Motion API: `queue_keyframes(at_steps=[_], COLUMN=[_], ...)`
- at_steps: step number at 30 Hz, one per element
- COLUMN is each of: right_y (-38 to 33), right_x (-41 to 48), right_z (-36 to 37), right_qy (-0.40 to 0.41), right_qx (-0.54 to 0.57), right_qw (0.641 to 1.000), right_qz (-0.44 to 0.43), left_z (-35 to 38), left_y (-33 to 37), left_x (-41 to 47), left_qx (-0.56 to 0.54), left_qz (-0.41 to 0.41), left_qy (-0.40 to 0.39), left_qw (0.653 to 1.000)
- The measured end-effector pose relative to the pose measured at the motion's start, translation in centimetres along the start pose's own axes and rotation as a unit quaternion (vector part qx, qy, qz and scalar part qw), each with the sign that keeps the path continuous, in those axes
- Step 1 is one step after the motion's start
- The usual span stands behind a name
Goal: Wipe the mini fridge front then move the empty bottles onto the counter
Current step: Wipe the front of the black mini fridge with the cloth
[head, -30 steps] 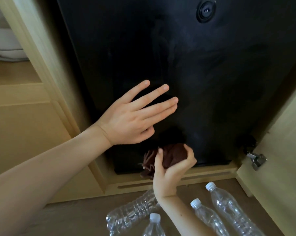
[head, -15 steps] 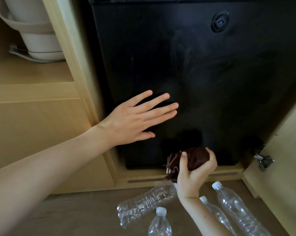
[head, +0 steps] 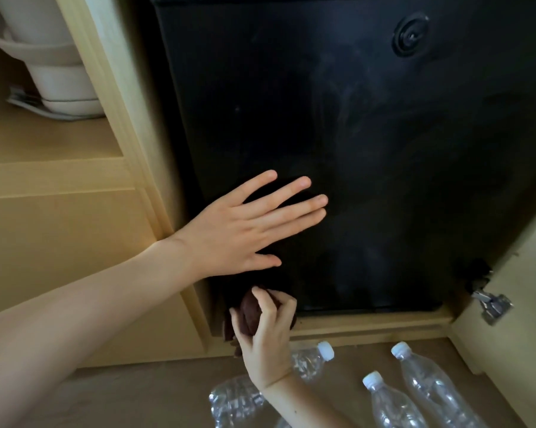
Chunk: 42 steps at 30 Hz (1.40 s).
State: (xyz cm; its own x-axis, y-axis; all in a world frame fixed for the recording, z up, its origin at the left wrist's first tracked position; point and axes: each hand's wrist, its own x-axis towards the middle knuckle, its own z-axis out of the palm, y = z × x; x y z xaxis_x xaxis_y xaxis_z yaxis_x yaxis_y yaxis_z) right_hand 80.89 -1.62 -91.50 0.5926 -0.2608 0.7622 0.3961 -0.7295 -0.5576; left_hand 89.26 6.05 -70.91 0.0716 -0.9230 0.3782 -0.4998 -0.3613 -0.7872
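Fridge front (head: 368,156), black and tall, fills the middle of the head view, set into a pale wooden cabinet (head: 75,242); faint smears show in the sheen below the round lock (head: 410,37), so I'd judge the wiping is not finished; the cabinet door (head: 513,273) stands swung open on the right with its metal hinge (head: 490,305) showing, which is why the whole panel is reachable; on the shelf to the left sits a pale appliance base (head: 53,66) with a cord, well clear of the work. Left hand (head: 239,230) lies spread flat, fingers apart, on the lower left of the panel, gripping nothing; most likely a brace so the person can lean in low. Right hand (head: 263,332) is curled tight round a bunched dark brown cloth (head: 249,312), pressed at the bottom left corner of the panel just under the left palm and against the wooden sill (head: 368,324); that low corner looks like the stretch being worked. Empty bottles wait on the floor below: one standing-ish pair at right (head: 427,384) and (head: 387,409), a crumpled one lying on its side (head: 310,359) behind the right wrist, more clear plastic (head: 236,400) beside the forearm; they crowd the space under the wiping arm, and a low sweep could knock them; the counter is not in view.
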Motion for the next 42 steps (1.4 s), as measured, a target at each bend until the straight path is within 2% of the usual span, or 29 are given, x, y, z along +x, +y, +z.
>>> queue_keyframes(at_steps=[3,7,11,14,18,24,35,42], right_y=[2.3,6.5,5.9,2.6,-1.1,0.4,7.2,12.3], right_x=[0.7,1.7,1.7,1.2,0.3,0.6,4.4,5.7], right_z=[-3.0,-7.5,-6.2,-3.1,0.4,-2.0,-11.2,-16.4], right_qy=[0.032,0.159,0.214,0.195,0.108,0.046,0.153,0.261], right_qx=[0.014,0.037,0.056,0.073,0.086,0.087,0.068,0.112], right_qw=[0.999,0.979,0.961,0.967,0.983,0.991,0.977,0.932], right_qz=[0.027,0.118,0.167,0.145,0.12,0.091,0.13,0.225], left_z=[0.2,0.1,0.1,0.1,0.0,-0.2,0.3,0.7], left_y=[0.0,0.1,0.0,0.1,0.0,0.0,0.2,0.3], left_x=[-0.1,0.0,0.0,0.0,0.1,0.1,-0.2,-0.3], left_qx=[0.002,-0.001,-0.004,0.004,0.002,0.002,-0.002,0.035], left_qz=[-0.003,-0.008,-0.006,-0.005,0.0,-0.002,-0.012,-0.016], left_qy=[0.004,-0.001,0.001,0.0,-0.011,-0.016,-0.015,-0.01], left_qw=[1.0,1.0,1.0,1.0,1.0,1.0,1.0,0.999])
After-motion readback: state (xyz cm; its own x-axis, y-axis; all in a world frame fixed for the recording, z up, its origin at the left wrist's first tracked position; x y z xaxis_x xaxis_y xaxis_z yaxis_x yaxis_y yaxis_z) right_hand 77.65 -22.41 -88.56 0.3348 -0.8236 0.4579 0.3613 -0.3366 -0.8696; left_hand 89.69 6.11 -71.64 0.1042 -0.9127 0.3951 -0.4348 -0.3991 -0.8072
